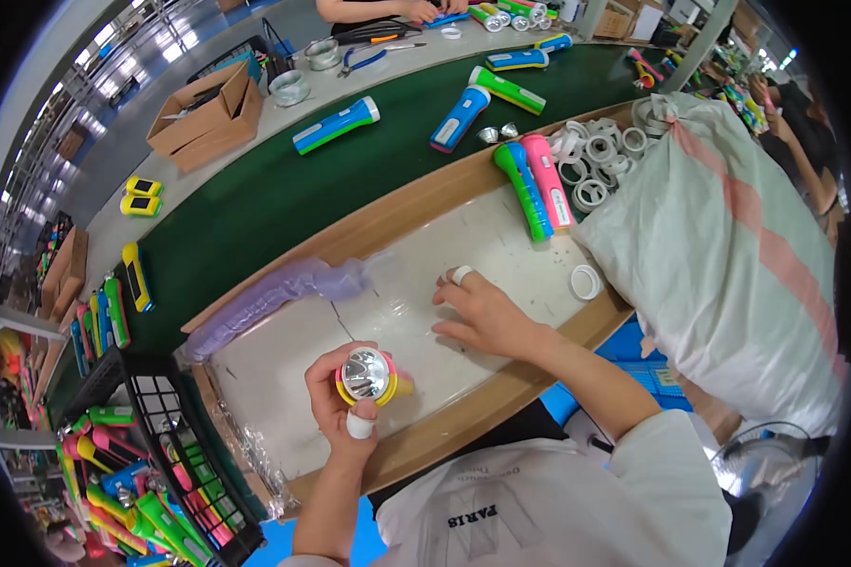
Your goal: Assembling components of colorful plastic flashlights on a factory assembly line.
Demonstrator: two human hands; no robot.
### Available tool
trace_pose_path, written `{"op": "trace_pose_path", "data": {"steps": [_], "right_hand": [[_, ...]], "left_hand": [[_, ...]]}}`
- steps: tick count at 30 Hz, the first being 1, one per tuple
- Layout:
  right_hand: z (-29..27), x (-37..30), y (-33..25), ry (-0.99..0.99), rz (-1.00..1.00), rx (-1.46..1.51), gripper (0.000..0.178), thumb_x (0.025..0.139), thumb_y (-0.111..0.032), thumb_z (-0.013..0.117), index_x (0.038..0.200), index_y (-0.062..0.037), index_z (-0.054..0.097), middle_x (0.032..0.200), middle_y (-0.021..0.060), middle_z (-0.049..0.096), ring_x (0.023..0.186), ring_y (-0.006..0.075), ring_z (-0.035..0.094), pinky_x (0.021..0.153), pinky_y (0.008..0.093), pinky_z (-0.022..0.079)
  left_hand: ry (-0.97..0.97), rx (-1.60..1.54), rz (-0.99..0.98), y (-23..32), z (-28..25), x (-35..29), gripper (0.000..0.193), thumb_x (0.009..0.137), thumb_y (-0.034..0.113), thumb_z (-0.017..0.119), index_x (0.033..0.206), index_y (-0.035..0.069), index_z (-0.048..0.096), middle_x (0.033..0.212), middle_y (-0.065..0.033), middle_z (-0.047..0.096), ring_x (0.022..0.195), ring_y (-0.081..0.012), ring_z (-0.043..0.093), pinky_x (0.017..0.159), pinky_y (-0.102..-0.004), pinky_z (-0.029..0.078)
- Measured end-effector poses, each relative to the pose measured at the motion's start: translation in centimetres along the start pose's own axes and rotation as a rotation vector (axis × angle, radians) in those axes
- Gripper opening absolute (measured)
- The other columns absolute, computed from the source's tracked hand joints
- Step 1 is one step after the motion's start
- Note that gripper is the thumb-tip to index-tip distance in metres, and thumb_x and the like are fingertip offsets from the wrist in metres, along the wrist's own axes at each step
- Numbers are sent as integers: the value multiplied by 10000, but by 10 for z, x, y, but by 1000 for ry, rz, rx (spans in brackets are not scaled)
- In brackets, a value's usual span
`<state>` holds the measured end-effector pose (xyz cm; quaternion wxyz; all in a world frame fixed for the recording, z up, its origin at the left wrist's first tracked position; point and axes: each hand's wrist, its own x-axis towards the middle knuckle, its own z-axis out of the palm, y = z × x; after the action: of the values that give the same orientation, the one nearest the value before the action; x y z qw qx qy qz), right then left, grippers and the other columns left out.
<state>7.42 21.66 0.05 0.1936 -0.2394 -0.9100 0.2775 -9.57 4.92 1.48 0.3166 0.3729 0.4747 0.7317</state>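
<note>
Where the black wire basket (165, 416) sits at far left stuffed with bright flashlights, the left hand (345, 397) next to it grips a yellow-and-pink flashlight (371, 378) over the white tray of the counter (284, 369), reflector facing up, fingers wrapped around the head, thumb taped white. A purple plastic bag (265, 298) lies above on the tray. The right hand (482, 317) rests mostly open, fingers spread on clear film, fingertip touching a small white ring (461, 275). Farther right, green and pink flashlights (536, 184) lie side by side, another white ring (586, 282) sits near the tray edge, loose white rings (596, 151) pile beside a big white sack (728, 246).
</note>
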Motion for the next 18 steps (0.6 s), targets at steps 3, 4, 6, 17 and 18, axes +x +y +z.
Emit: {"op": "trace_pose_path", "data": {"steps": [3,4,6,17,18], "right_hand": [[7,10,-16,-10,-194,-22,343,809,-144,724,1106,-37,589,1178,176,568,1010,379,581,888,415,487],[2,12,-25,-18,-199,-12,343,809,-144,724,1106,-37,589,1178,176,568,1010,379,581,888,415,487],[-17,17,-50,158,-198,260,399,829,-124,698,1196,-29,573,1199,214,557,1033,396,574,867,411,501],[5,-24,-84,241,-430,287,449,798,-7,625,1243,23,574,1291,198,572,1209,405,545,972,478,485],[5,-22,-86,243,-432,286,449,798,-7,625,1243,23,574,1291,198,572,1209,405,545,972,478,485]], "left_hand": [[-92,-119,-13,-2,-3,-4,657,830,364,751,1265,31,389,1246,-223,524,1097,-289,587,917,-400,506],[-103,-92,-10,-4,-6,-6,654,833,357,748,1272,31,388,1249,-222,523,1118,-284,572,943,-393,488],[-101,-77,-29,-2,-5,-9,648,841,335,749,1282,25,390,1273,-204,513,1171,-264,533,1005,-376,440],[-191,-49,86,-2,4,-8,600,860,240,741,1311,56,389,1308,-195,495,1177,-265,522,991,-389,433],[-191,-26,120,-4,4,-7,586,864,246,736,1302,66,390,1298,-197,498,1161,-265,528,979,-386,438]]}}
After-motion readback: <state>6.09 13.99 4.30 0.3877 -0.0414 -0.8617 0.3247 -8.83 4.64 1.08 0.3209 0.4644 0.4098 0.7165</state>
